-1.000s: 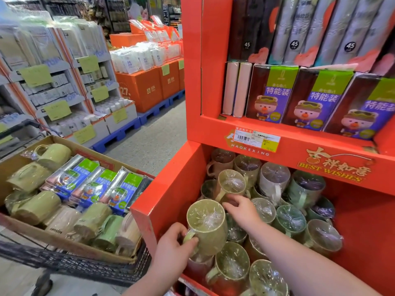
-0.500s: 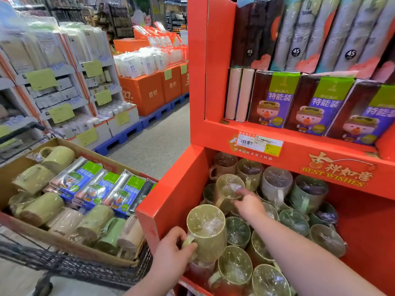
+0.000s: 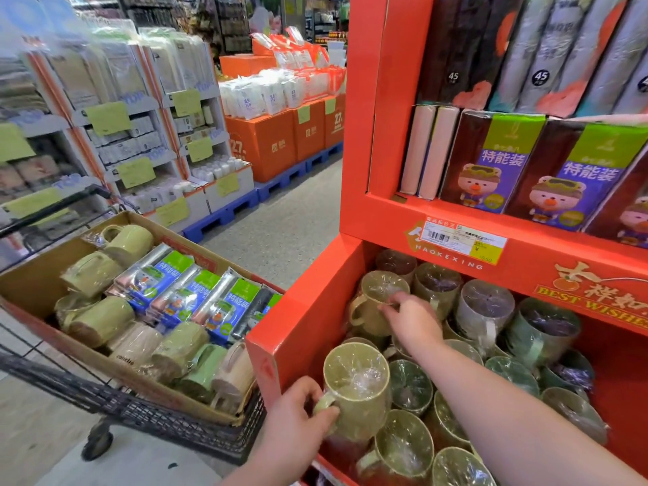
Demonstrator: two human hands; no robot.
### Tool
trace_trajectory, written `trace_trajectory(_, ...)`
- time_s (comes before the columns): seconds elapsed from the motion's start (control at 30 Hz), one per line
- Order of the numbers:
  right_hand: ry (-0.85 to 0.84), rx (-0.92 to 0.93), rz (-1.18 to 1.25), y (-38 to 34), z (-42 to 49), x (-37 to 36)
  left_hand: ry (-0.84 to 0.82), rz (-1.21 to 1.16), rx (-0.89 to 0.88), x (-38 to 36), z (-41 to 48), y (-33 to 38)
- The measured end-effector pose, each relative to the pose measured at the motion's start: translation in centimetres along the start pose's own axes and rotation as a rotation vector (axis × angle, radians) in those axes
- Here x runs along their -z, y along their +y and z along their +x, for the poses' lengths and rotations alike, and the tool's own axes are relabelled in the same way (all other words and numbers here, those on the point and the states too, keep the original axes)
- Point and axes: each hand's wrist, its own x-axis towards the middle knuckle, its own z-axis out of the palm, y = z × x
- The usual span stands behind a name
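Observation:
A red display stand [image 3: 308, 310] has a bottom bin filled with several plastic-wrapped mugs in green, brown and grey. My left hand [image 3: 298, 419] grips the handle of a pale green wrapped mug [image 3: 357, 384] at the bin's front left corner, upright above the others. My right hand [image 3: 412, 319] reaches deeper into the bin, and its fingers pinch the rim of a second pale green mug [image 3: 375, 303] near the back left.
A shopping cart [image 3: 147, 412] to my left carries a cardboard box [image 3: 31, 275] with more wrapped mugs and purple-green packets [image 3: 196, 296]. Boxed packs fill the upper shelf [image 3: 526, 163]. Orange pallet stacks [image 3: 280, 138] and white shelving line the grey aisle floor [image 3: 280, 233].
My right hand has moved from the middle of the bin toward the back left, onto the far green mug. My left hand keeps hold of the front mug's handle.

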Motion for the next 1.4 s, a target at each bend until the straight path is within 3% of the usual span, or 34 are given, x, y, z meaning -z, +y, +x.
trace_trajectory(0.1,-0.098,0.049,-0.157,-0.1,0.3,0.0,-0.011,-0.016,0.000,-0.2,0.0,0.2)
trace_trajectory(0.2,-0.267,-0.015,-0.227,0.0,1.2,0.0,-0.010,-0.039,0.010,-0.2,-0.1,0.4)
trace_trajectory(0.37,-0.311,0.008,-0.280,-0.4,1.3,0.3,0.003,-0.016,0.000,-0.3,0.2,0.3)
trace_trajectory(0.7,-0.209,0.078,-0.153,1.4,-0.1,0.4,-0.021,-0.017,0.013,-1.0,1.0,0.7)
trace_trajectory(0.87,-0.073,0.088,0.169,1.8,-2.4,1.5,-0.018,-0.021,0.042,-1.5,1.7,1.5)
trace_trajectory(1.0,-0.232,0.196,0.368,2.3,-6.3,3.0,-0.003,0.022,0.002,-2.4,2.7,2.3)
trace_trajectory(1.13,-0.381,0.226,0.172,3.6,-8.6,3.8,-0.033,0.037,-0.046,-3.9,3.7,3.3)
trace_trajectory(1.3,-0.192,0.099,0.222,5.4,-8.5,3.8,-0.102,0.033,-0.159,-5.2,3.6,4.2)
trace_trajectory(1.4,-0.106,0.003,0.224,6.9,-7.7,4.1,-0.151,0.151,-0.183,-5.1,3.2,3.2)
